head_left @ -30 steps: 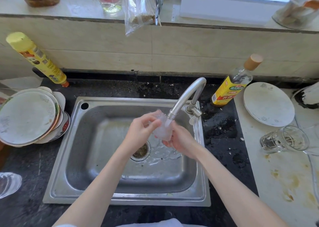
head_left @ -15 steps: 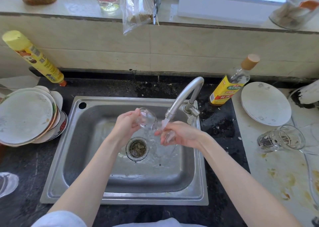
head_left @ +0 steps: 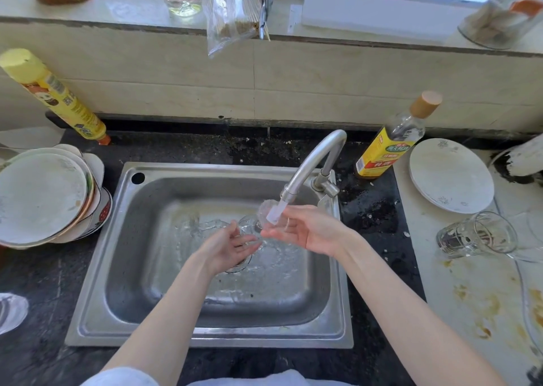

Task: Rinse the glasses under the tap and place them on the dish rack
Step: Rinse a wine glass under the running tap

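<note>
A clear glass (head_left: 258,219) lies tilted under the tap (head_left: 312,162), its mouth up by the white nozzle where water runs over it. My left hand (head_left: 227,249) is palm up over the sink drain and pinches the glass's base between thumb and fingertips. Coming in from the right, my right hand (head_left: 307,230) has straight fingers that touch the glass near its rim. A second clear glass (head_left: 476,234) lies on its side on the stained right counter. Part of another glass (head_left: 10,312) shows at the left edge.
The steel sink (head_left: 205,338) is wet, with water splashing near the drain. Stacked plates (head_left: 44,197) sit to its left and a white plate (head_left: 451,174) to its right. A yellow bottle (head_left: 55,98) leans at back left. An oil bottle (head_left: 390,142) stands behind the tap.
The glass has come down and to the right, from upright in my left hand to tilted under the nozzle. My left hand turned palm up. My right hand opened against the glass.
</note>
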A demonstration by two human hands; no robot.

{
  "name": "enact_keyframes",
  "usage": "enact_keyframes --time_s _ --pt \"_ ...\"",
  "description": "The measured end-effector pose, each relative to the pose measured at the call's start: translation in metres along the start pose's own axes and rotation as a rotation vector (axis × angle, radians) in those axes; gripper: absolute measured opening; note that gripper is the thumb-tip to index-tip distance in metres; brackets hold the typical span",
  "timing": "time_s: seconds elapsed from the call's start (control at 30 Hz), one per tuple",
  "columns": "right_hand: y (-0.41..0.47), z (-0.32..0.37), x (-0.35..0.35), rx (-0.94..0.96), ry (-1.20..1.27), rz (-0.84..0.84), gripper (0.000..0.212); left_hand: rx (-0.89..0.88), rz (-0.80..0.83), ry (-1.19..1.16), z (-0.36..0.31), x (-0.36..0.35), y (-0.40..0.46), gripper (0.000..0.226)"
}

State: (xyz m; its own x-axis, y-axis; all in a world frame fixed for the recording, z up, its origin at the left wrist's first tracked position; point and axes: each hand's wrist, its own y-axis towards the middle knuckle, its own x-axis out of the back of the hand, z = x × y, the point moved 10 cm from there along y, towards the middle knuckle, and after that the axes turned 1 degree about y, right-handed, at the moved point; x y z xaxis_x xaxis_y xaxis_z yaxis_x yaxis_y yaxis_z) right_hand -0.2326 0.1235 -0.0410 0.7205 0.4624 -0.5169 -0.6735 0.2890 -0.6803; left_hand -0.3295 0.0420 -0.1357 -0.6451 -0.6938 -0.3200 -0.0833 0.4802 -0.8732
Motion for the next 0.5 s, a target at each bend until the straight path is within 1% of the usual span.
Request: enact_keyframes --time_s 0.13,0.23,0.3,0.33,0.4,0.47,0.5 --pt "0.001 -0.006 0.007 0.0 0.018 -0.02 0.023 -0.025 -0.033 -0.002 -0.004 0.003 0.001 0.034" --pt "0.002 -0.015 0.019 -0.006 0.085 -0.073 0.025 -0.12 -0.087 -0.019 -0.016 0.007 0.002 0.023" --pt "0.003 -0.023 0.031 -0.01 0.149 -0.125 0.028 -0.237 -0.119 0.048 -0.03 0.006 -0.003 0.038" --pt "0.004 -0.027 0.037 -0.006 0.176 -0.161 0.03 -0.311 -0.137 0.119 -0.039 0.004 -0.008 0.039" --pt "0.005 -0.036 0.052 -0.011 0.241 -0.248 0.028 -0.464 -0.158 0.311 -0.055 -0.007 -0.024 0.024" --pt "0.006 -0.049 0.06 -0.051 0.287 -0.313 0.016 -0.631 -0.164 0.587 -0.072 -0.026 -0.044 0.021" --pt "0.007 -0.055 0.061 -0.079 0.307 -0.328 0.016 -0.733 -0.169 0.742 -0.079 -0.038 -0.053 0.021"
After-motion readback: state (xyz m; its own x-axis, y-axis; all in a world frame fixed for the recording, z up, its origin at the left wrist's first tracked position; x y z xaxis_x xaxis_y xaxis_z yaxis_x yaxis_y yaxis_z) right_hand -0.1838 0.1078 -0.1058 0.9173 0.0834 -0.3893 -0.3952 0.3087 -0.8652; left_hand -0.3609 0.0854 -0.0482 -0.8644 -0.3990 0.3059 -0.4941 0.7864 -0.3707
